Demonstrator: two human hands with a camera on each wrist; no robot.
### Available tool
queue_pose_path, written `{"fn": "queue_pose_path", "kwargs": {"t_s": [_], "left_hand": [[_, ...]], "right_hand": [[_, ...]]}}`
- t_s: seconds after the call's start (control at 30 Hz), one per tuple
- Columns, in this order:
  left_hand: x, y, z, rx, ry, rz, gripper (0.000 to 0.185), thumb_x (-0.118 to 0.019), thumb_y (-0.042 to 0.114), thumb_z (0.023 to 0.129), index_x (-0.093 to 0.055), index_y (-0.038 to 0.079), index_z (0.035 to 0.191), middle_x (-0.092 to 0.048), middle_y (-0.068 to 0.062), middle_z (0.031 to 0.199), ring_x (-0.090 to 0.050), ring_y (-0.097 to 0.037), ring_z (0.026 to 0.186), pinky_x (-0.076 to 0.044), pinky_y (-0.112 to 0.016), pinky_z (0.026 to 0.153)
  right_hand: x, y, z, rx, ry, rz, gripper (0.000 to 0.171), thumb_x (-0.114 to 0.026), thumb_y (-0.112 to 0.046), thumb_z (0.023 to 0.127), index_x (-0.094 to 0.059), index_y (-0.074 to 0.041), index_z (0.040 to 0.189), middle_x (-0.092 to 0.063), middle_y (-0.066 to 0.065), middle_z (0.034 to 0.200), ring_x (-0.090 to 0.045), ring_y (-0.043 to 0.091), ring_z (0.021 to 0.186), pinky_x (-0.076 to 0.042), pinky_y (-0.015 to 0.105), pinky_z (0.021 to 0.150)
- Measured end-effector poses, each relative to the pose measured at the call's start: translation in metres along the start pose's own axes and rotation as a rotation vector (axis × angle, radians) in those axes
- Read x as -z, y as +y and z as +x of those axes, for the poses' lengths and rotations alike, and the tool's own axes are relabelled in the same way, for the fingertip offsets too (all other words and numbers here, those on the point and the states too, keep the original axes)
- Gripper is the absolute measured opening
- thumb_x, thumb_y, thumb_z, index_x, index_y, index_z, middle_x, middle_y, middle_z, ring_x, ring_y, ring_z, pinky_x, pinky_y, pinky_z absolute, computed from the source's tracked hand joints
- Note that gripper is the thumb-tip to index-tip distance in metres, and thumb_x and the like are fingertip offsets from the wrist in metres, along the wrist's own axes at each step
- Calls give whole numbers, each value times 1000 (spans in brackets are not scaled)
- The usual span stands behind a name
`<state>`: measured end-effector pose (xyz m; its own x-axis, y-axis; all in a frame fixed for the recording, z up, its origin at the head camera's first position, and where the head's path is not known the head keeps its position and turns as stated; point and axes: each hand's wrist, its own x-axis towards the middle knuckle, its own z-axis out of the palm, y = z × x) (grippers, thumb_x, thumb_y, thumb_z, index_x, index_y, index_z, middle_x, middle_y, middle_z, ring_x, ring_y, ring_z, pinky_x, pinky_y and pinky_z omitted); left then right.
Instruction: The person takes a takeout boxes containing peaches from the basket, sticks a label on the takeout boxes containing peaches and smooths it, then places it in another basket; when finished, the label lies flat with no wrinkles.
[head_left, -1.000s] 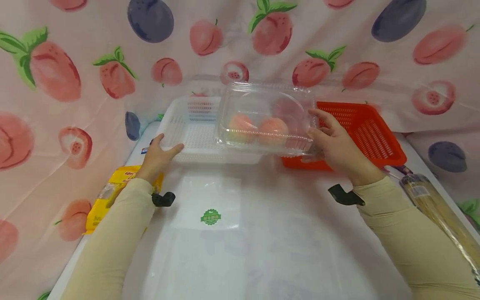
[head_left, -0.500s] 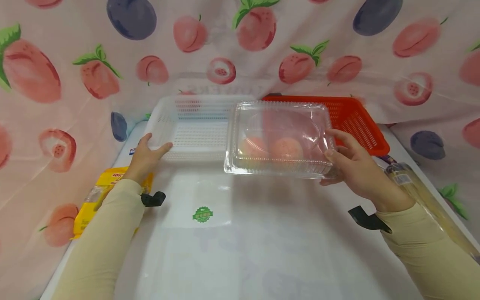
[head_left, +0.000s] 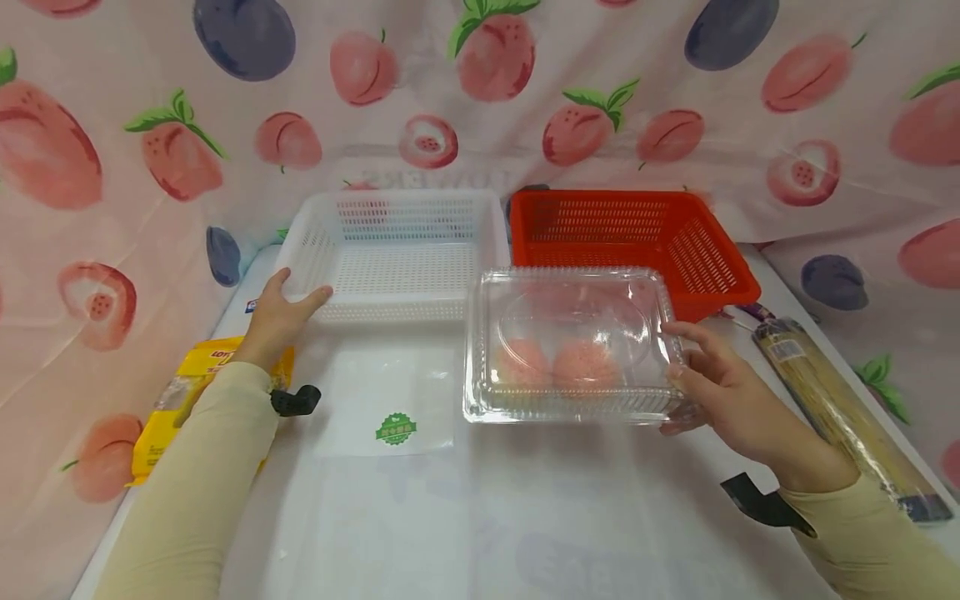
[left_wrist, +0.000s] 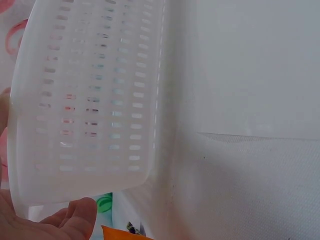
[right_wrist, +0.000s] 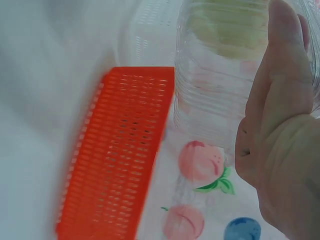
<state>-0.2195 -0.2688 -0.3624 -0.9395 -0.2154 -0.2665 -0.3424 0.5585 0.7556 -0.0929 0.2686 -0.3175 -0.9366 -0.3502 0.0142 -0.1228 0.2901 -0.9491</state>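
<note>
My right hand (head_left: pixel 731 396) grips the right end of a clear plastic clamshell box (head_left: pixel 570 333), thumb in front. Its lid is down, and two round orange-pink fruits (head_left: pixel 587 365) sit inside; their kind is blurred by the plastic. The box hangs over the table before the red basket. In the right wrist view, the ribbed box side (right_wrist: pixel 215 95) lies against the hand. My left hand (head_left: pixel 277 321) holds the front left corner of a white perforated basket (head_left: pixel 393 312), thumb and fingers on either side of the corner. The left wrist view shows fingers (left_wrist: pixel 75 220) beneath the rim.
A red perforated basket (head_left: pixel 720 258) stands right of the white one. A yellow packet (head_left: pixel 161 425) lies at the left edge, under the left arm. At the right lies a long pack of noodles (head_left: pixel 832 400). A clear bag with a green label (head_left: pixel 395 428) lies flat in front.
The right hand has brought the clear box toward me and to the right, from above the gap between the baskets. The left hand stays at the white basket's corner.
</note>
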Motion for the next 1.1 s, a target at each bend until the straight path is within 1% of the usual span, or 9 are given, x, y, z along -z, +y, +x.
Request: {"fn": "queue_pose_path", "kwargs": {"t_s": [0.1, 0.17, 0.27, 0.37, 0.53, 0.63, 0.77, 0.93, 1.1], "left_hand": [[0, 1, -1, 4, 3, -1, 117, -57, 79, 81, 7, 22, 162, 6, -17, 166, -9, -50, 147, -14, -72, 110], [0, 1, -1, 6, 8, -4, 115, -57, 77, 83, 6, 22, 162, 6, -17, 166, -9, -50, 147, -14, -72, 110], [0, 2, -2, 9, 11, -5, 113, -58, 74, 84, 7, 23, 162, 6, -17, 166, -9, -50, 147, -14, -72, 110], [0, 1, -2, 17, 9, -4, 115, -58, 76, 83, 7, 23, 162, 7, -17, 166, -9, -50, 147, -14, -71, 110], [-1, 2, 0, 24, 13, -5, 114, -59, 74, 84, 7, 23, 162, 6, -16, 166, -10, -49, 147, -14, -71, 111], [-1, 2, -1, 23, 15, -6, 112, -59, 72, 85, 7, 24, 162, 6, -16, 166, -10, -49, 146, -14, -71, 111], [-1, 1, -2, 20, 17, 1, 116, -59, 77, 81, 8, 25, 162, 7, -15, 167, -10, -50, 146, -14, -71, 110], [-1, 1, -1, 16, 15, 8, 117, -58, 79, 80, 8, 26, 161, 7, -15, 166, -10, -51, 146, -14, -73, 109], [0, 2, 0, 14, 0, 5, 117, -58, 78, 81, 8, 24, 161, 5, -18, 166, -10, -50, 146, -15, -72, 110]], "right_hand": [[-3, 8, -11, -41, 1, 9, 48, -44, -10, 108, -31, -27, 151, -42, 27, 133, -65, 24, 94, -61, 46, 64], [-5, 14, -16, -78, 5, 19, 49, -44, -11, 108, -29, -27, 152, -40, 29, 134, -64, 24, 94, -61, 45, 65], [-7, 21, -21, -139, 10, 39, 50, -46, -14, 108, -29, -27, 152, -40, 30, 134, -63, 24, 94, -61, 45, 67], [-8, 29, -22, -193, 10, 66, 50, -46, -16, 108, -28, -26, 153, -40, 29, 133, -63, 26, 95, -61, 46, 69], [-10, 39, -19, -257, 5, 65, 53, -49, -20, 107, -26, -20, 154, -42, 30, 132, -61, 31, 95, -61, 46, 69], [-11, 45, -14, -276, 1, 46, 56, -50, -21, 107, -23, -16, 156, -42, 31, 133, -62, 34, 94, -61, 46, 69], [-10, 52, -7, -288, -12, 44, 59, -51, -22, 106, -21, -14, 157, -41, 33, 136, -62, 36, 95, -61, 46, 69], [-10, 60, 3, -299, -19, 23, 61, -52, -25, 106, -21, -16, 158, -42, 31, 134, -62, 35, 96, -61, 45, 71], [-9, 64, 12, -312, -25, 18, 61, -51, -27, 106, -20, -19, 159, -45, 30, 131, -62, 35, 96, -60, 44, 72]]}}
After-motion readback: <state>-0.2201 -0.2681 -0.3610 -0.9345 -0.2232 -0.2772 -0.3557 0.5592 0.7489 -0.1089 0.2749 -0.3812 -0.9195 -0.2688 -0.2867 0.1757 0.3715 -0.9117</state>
